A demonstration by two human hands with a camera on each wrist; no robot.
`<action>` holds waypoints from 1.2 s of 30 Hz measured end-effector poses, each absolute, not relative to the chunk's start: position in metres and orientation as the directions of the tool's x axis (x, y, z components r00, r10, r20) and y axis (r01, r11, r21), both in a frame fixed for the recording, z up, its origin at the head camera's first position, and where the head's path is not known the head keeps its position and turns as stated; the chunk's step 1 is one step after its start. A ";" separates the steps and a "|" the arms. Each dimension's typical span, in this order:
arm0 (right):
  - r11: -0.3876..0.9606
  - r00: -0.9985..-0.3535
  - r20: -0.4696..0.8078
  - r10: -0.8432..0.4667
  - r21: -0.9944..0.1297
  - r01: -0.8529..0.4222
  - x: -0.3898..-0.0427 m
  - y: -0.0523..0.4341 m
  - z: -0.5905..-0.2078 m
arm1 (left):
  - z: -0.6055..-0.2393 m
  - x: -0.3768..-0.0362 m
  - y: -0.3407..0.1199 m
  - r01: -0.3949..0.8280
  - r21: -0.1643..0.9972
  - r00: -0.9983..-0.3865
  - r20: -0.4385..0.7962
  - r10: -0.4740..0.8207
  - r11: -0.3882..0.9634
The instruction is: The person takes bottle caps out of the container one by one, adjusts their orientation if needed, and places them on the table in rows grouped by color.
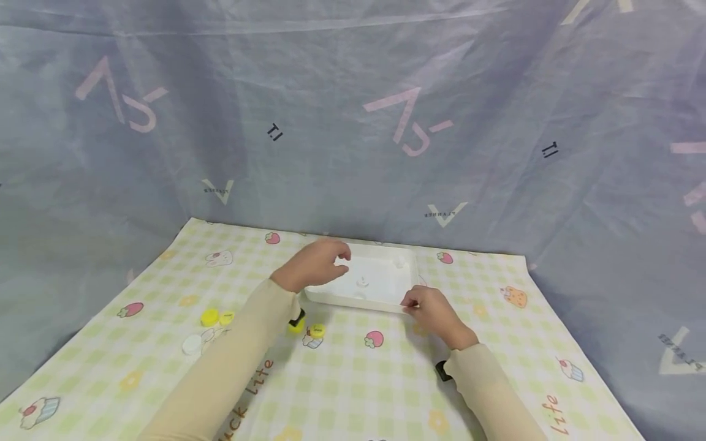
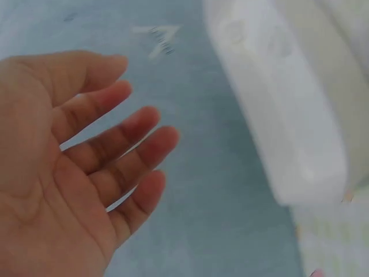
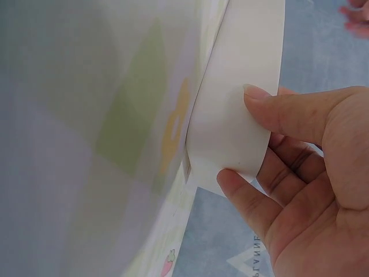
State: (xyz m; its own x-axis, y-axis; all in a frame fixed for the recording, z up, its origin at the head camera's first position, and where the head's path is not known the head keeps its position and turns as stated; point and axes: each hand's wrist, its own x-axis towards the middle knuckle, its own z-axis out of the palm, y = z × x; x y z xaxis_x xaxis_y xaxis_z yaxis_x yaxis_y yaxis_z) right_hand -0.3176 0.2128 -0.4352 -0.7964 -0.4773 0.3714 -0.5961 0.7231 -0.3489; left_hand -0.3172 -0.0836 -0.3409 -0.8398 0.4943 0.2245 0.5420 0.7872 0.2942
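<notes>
Here, white tray lying crosswise, right hand pinching its near corner, left hand loosely spread above.

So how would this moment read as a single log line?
left hand: open, over white tray | right hand: pinches tray's near corner | yellow caps: on checked cloth
</notes>
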 end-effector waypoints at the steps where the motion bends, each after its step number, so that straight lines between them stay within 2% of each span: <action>1: 0.721 -0.794 0.372 -0.480 -0.349 -0.599 -0.318 0.212 -0.435 | -0.345 -0.324 -0.078 0.533 0.296 -0.846 0.211 0.491 0.793; 9: 0.723 -0.801 0.354 -0.483 -0.355 -0.593 -0.320 0.210 -0.438 | -0.377 -0.359 -0.051 0.474 0.313 -0.878 0.106 0.466 0.823; 20: 0.713 -0.788 0.368 -0.493 -0.348 -0.608 -0.318 0.210 -0.439 | -0.403 -0.367 -0.030 0.449 0.314 -0.885 0.024 0.465 0.837; 26: 0.714 -0.787 0.369 -0.494 -0.344 -0.610 -0.318 0.211 -0.437 | -0.413 -0.368 -0.026 0.435 0.320 -0.891 0.018 0.454 0.841; 36: 0.724 -0.804 0.353 -0.479 -0.359 -0.589 -0.319 0.215 -0.434 | -0.420 -0.372 -0.018 0.464 0.290 -0.883 0.079 0.462 0.837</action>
State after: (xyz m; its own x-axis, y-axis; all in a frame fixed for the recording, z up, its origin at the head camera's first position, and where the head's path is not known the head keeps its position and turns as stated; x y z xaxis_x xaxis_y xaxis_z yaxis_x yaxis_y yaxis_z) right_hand -0.3195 0.2148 -0.4341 -0.8035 -0.4793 0.3531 -0.5894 0.7236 -0.3591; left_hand -0.3722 -0.0178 -0.4198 -0.8833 0.4621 0.0785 0.4637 0.8371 0.2901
